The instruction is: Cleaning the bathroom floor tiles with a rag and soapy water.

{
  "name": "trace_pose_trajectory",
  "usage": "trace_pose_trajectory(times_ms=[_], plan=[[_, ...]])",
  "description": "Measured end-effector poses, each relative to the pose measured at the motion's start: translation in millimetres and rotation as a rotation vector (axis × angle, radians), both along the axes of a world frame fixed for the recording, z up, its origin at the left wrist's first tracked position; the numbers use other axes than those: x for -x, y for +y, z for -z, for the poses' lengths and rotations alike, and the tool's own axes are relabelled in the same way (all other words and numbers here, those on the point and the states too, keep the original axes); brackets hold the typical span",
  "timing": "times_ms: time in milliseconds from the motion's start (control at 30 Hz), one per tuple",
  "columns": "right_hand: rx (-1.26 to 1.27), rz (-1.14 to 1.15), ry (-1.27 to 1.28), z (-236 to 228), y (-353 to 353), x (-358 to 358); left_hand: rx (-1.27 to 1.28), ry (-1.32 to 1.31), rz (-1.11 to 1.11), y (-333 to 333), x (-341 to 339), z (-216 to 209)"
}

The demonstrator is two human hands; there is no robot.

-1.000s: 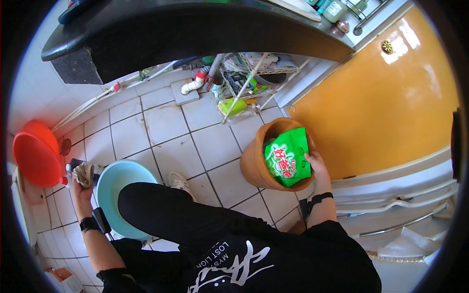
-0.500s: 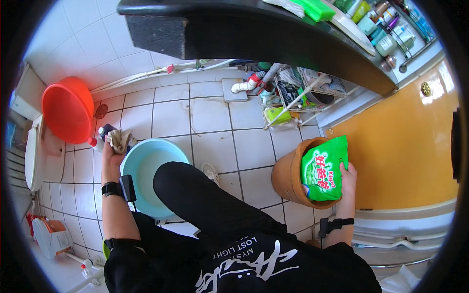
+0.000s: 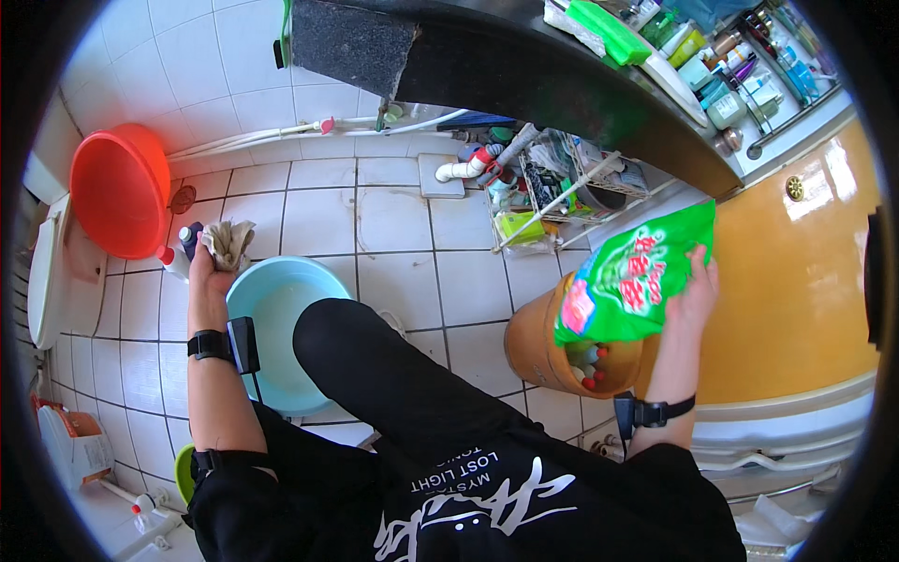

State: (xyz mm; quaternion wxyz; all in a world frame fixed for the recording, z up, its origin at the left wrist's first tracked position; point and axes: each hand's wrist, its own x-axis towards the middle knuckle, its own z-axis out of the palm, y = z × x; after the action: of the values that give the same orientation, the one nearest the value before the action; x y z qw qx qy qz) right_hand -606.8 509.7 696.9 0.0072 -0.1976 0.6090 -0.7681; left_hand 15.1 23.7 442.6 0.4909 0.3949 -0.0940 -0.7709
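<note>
The right hand [image 3: 693,286] has its fingers clamped on the right edge of a green bag [image 3: 637,276], which is over the mouth of a brown bin [image 3: 536,348]; whether it touches the rim cannot be told. The left hand [image 3: 211,276] grips a crumpled cloth [image 3: 229,245] that hides its fingertips. Just left of the cloth stand a dark bottle [image 3: 190,242] and a red-capped white bottle [image 3: 175,264]; a light blue basin [image 3: 323,279] sits to its near right. A black-clad leg [image 3: 375,351] stands in the way between basin and bin. Farther out are a red basin [image 3: 117,192], left, and a wire rack [image 3: 552,201], beyond the bin. The bag's printed face is up, its long axis slanting from near left to far right, the pink patch toward the near-left end.
</note>
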Motion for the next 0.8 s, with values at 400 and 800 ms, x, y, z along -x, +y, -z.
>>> trace_pose_trajectory(times_ms=[400,800], plan=[[0.102,-0.088,-0.581,164,-184,-38,-0.048,0.093,-0.053,-30,-30,29],[-0.096,-0.236,-0.936,405,-305,-52,-0.186,-0.053,0.02,-40,-20,71]])
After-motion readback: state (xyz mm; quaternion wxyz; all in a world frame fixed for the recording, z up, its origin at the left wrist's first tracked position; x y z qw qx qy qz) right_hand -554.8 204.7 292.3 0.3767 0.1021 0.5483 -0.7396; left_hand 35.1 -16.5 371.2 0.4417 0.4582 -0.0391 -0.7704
